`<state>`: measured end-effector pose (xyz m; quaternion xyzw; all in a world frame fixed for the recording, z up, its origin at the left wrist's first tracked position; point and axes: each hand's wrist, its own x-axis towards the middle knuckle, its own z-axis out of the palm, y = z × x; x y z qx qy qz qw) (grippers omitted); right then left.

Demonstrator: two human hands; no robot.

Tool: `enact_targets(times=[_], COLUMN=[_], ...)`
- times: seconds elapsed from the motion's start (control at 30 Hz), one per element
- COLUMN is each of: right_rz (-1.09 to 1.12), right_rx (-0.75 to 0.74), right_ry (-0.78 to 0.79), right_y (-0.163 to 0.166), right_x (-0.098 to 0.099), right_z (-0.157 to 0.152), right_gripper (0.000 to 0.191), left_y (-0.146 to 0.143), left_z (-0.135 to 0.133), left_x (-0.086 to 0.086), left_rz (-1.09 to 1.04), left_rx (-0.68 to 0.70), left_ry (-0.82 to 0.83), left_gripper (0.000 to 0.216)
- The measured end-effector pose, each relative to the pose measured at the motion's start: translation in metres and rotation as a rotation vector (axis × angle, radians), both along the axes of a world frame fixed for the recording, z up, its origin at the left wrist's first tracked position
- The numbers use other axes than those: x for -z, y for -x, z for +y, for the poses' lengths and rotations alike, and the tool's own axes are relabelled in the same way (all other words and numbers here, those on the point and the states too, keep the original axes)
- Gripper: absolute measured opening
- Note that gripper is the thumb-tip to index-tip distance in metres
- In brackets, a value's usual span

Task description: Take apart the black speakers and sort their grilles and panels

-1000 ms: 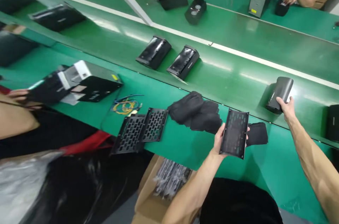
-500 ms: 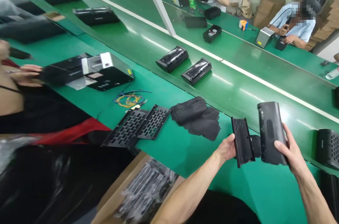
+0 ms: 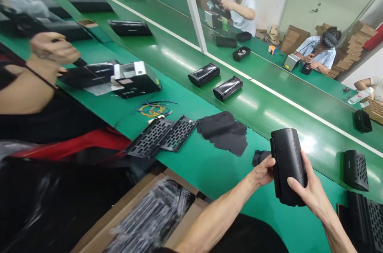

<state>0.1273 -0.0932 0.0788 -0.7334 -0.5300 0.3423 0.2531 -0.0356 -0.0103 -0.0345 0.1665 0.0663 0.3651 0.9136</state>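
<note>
I hold a black rounded speaker housing point(image 3: 289, 163) upright over the green bench, between both hands. My right hand point(image 3: 308, 191) wraps its lower right side, fingers curled round it. My left hand point(image 3: 263, 171) presses a flat black panel against the housing's left edge; only the panel's thin rim shows. A small black cloth piece point(image 3: 259, 156) lies just behind my left hand.
Black perforated grilles point(image 3: 163, 136) and a pile of black cloth point(image 3: 224, 130) lie to the left. Two wrapped black units point(image 3: 216, 81) ride the conveyor belt point(image 3: 269, 101). A finished grilled unit point(image 3: 355, 170) sits right. A neighbour's hand point(image 3: 49, 47) works at left; a carton of bagged parts point(image 3: 155, 217) stands below.
My right hand lifted the housing off the belt and brought it to me. My left hand turned the panel and set it against the housing's side.
</note>
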Motion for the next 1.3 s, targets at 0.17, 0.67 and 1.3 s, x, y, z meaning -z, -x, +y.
enact_targets(times=[0.17,0.67,1.3], right_rz=[0.01,0.043,0.08], right_rx=[-0.018,0.101,0.345], right_ry=[0.063,-0.153,-0.427], right_y=[-0.01,-0.017,-0.008], right_x=[0.003,0.007,-0.002], right_z=[-0.014,-0.047,-0.085], right_gripper=[0.107,0.099,0.092], left_y=[0.001,-0.019,0.042], left_z=[-0.01,-0.018,0.087], left_x=[0.003,-0.006,-0.091], left_rz=[0.012,0.082,0.486], left_rx=[0.044,-0.039,0.091], left_ry=[0.0,0.067,-0.773], left_gripper=[0.07,0.068,0.097])
